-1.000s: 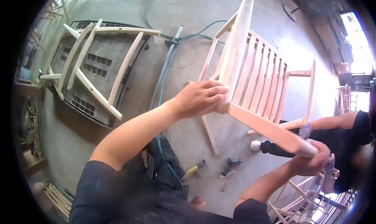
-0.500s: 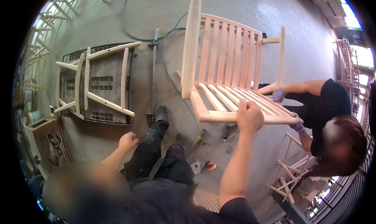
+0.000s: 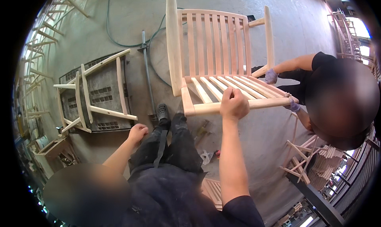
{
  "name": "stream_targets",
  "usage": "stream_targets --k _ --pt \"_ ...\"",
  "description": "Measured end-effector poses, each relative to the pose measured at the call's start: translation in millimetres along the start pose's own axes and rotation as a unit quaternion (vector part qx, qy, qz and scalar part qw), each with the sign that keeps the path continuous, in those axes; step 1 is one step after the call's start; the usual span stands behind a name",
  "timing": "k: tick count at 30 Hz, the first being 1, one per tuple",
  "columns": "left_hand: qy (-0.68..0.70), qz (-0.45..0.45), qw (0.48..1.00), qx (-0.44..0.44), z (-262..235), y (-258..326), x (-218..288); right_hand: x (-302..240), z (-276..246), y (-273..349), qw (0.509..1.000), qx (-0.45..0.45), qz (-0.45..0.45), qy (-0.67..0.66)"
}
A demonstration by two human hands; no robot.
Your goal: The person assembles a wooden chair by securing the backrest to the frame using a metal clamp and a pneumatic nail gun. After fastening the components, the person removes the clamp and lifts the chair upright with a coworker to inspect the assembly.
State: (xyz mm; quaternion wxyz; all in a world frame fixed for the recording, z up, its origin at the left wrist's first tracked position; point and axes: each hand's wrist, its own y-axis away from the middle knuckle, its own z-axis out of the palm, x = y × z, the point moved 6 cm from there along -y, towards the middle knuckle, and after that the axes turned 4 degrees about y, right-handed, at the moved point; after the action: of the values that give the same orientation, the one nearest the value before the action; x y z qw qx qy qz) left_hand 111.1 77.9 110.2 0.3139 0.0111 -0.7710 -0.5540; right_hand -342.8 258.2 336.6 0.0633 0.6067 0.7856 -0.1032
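A pale wooden armchair frame (image 3: pixel 216 44) with a slatted back and seat is held up off the floor in front of me. My right hand (image 3: pixel 234 103) is closed round its front seat rail, left of the rail's middle. My left hand (image 3: pixel 137 133) hangs over my left leg with curled fingers and nothing visible in it; it touches no part of the chair. At the right a co-worker bends over, one purple-gloved hand (image 3: pixel 271 76) by the chair's right arm support and the other gloved hand (image 3: pixel 294 104) at the right front corner.
Two leg frames (image 3: pixel 109 113) lie on a dark platform (image 3: pixel 104 90) at the left. Beside it a long metal bar clamp (image 3: pixel 147 64) and a green hose (image 3: pixel 108 24) lie on the floor. A power tool (image 3: pixel 203 131) is below the chair; more chair frames (image 3: pixel 299 159) stand at the right.
The armchair has shifted left in the picture, my right hand still on its rail, and the view has moved somewhat too. My left hand has come slightly up and right.
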Motion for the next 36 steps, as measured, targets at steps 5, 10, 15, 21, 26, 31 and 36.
stream_targets --k 5,10,15,21,26,31,36 --pt "-0.005 0.098 0.994 -0.04 23 -2 69 -3 -7 4 0.996 0.062 -0.053 -0.031" --pt "-0.204 0.155 0.966 -0.041 22 54 161 -8 -9 -1 0.992 0.06 -0.082 -0.069" --pt "-0.217 0.223 0.95 -0.032 33 63 232 -11 -19 6 0.985 0.06 -0.143 -0.077" --pt "-0.25 0.223 0.934 -0.125 46 29 262 -12 -23 28 0.977 0.058 -0.173 -0.112" --pt "-0.378 0.221 0.877 -0.198 44 -7 280 -13 -17 47 0.99 0.068 -0.088 -0.086" --pt "-0.512 0.189 0.76 -0.353 61 -69 287 -33 -5 75 0.995 0.089 0.028 -0.035" --pt "-0.659 0.277 0.605 -0.351 98 -65 328 -25 40 126 0.903 0.043 0.391 -0.172"
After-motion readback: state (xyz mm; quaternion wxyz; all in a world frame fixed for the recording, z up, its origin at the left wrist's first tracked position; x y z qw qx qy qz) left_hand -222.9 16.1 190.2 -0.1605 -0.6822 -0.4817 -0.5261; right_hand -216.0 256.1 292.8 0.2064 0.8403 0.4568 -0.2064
